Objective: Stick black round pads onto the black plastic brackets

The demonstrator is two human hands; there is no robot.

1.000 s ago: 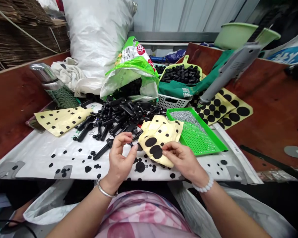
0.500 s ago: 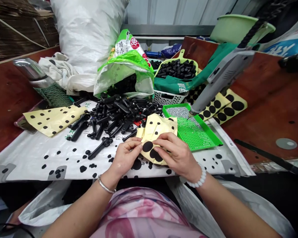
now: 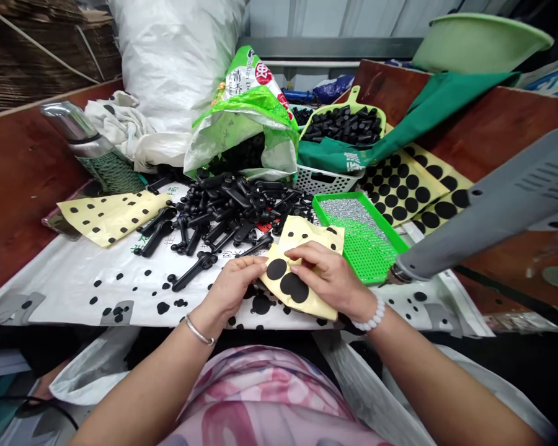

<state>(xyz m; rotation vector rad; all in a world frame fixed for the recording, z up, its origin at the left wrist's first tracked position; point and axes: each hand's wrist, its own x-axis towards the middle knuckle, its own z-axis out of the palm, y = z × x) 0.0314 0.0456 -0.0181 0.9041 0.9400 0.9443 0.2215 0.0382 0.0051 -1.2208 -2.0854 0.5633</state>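
Item: yellow sticker sheet (image 3: 309, 302), front-left of the green perforated tray (image 3: 366, 255); left hand (image 3: 235, 285) with grip pinched on its edge, right hand (image 3: 337, 282) with curled fingers touching it, closure not determinable.

Illumination is diffuse and moderately bright — shadows are soft. Highlights mark the flask cap (image 3: 69, 121). Wide-angle distortion stretches the edges — the gray tool (image 3: 493, 204) appears slightly blurred.

Your green-white bag (image 3: 242, 124) reads "清香", "Xian" beside it. White tabletop sheet (image 3: 121, 260): "防火", other characters covered. Green cloth (image 3: 325, 156) and blue-lettered bag (image 3: 555, 80): print too unclear to read.
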